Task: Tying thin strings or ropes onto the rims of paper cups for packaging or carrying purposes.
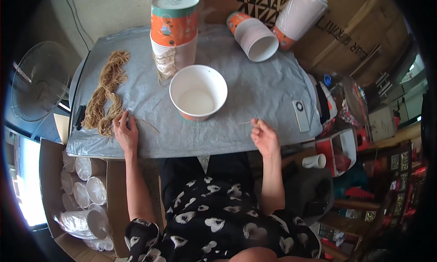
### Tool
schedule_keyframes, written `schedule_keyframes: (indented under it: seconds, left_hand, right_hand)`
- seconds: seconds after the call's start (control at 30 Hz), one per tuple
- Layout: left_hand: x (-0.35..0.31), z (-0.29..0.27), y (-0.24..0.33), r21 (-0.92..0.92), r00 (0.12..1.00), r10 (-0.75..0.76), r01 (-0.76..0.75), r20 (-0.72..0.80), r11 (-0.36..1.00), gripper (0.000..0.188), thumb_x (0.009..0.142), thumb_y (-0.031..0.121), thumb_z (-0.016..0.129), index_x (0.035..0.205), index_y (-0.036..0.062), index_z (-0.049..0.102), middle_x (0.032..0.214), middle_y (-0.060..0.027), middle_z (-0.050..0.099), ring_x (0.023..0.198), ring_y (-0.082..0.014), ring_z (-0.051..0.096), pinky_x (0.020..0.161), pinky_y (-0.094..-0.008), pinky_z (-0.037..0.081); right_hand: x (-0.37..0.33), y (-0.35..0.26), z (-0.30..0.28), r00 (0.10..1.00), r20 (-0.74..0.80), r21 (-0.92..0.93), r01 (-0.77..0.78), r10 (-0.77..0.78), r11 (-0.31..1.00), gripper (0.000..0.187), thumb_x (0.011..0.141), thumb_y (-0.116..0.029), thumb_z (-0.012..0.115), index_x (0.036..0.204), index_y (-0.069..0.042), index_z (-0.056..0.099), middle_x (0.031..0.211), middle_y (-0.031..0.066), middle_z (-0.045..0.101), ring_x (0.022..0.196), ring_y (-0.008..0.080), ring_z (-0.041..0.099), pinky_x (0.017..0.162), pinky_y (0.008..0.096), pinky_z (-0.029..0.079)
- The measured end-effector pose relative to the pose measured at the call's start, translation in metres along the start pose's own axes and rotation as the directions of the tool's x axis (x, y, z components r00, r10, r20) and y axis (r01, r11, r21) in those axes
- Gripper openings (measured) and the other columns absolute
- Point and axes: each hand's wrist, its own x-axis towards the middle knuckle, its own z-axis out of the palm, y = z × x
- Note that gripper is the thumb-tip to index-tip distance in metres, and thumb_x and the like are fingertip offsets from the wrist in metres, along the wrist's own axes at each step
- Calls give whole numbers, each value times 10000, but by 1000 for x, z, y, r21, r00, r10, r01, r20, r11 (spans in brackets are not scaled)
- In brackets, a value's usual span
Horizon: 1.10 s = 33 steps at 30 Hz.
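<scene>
A bundle of tan twine point(107, 91) lies along the left of the table. My left hand point(126, 133) is at its near end, fingers bent and closed on the twine, and a loose strand lies to the right of that hand. Near the table's front edge, my right hand point(265, 138) pinches a thin pale strand point(245, 123) between thumb and fingertips; its exact kind is too fine to make out. Between and beyond my hands, an open paper bucket point(199, 96), white inside, stands upright. Neither hand touches it.
Behind the bucket rises a stack of upturned orange-and-green paper buckets point(174, 27) with pale twine at its side. More nested buckets point(259, 41) lie at the back right. A phone-like slab point(301, 116) is at right, a fan point(40, 80) at left, a carton of wrapped cups point(109, 207) below.
</scene>
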Motion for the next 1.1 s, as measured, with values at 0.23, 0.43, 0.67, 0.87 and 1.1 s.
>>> schedule_keyframes:
  seconds: [0.23,0.43,0.67,0.87,1.1]
  left_hand:
    - [-75,-21,138,-754,970,31,167,241,635,187,959,25,669,1144,46,688,1150,-56,640,892,-111,616,714,-246,520]
    - [-104,-55,229,-806,830,291,279,476,522,359,807,63,839,1146,52,721,1140,-86,623,841,-121,643,665,-244,523]
    - [-115,-39,228,-825,827,297,306,477,474,323,823,76,839,1108,23,696,1081,-87,677,781,-129,656,614,-262,532]
    - [-112,-37,218,-586,520,285,771,805,249,211,956,153,750,1085,-9,712,926,-19,721,722,-67,647,597,-212,501]
    - [-103,-43,194,-573,502,277,704,820,420,189,980,167,728,1029,-15,744,856,0,710,725,-52,621,639,-222,512]
  right_hand:
    - [-18,24,59,977,194,48,-103,92,994,142,1020,-216,635,1105,-109,678,1541,124,475,1267,184,520,1029,401,430]
    - [-36,62,94,977,178,35,-122,114,992,152,1027,-265,628,1095,-130,649,1577,115,437,1409,212,425,1146,481,378]
    - [-40,75,99,973,206,-4,-102,101,995,168,1052,-258,587,1107,-104,626,1566,136,440,1415,239,433,1160,485,363]
    - [-35,77,97,984,168,-83,-49,62,995,166,1058,-248,577,1108,-97,621,1590,143,409,1408,256,441,1155,428,375]
    - [-29,72,90,990,127,-57,-48,55,997,161,1056,-257,570,1160,-151,632,1607,73,396,1410,221,423,1154,486,341]
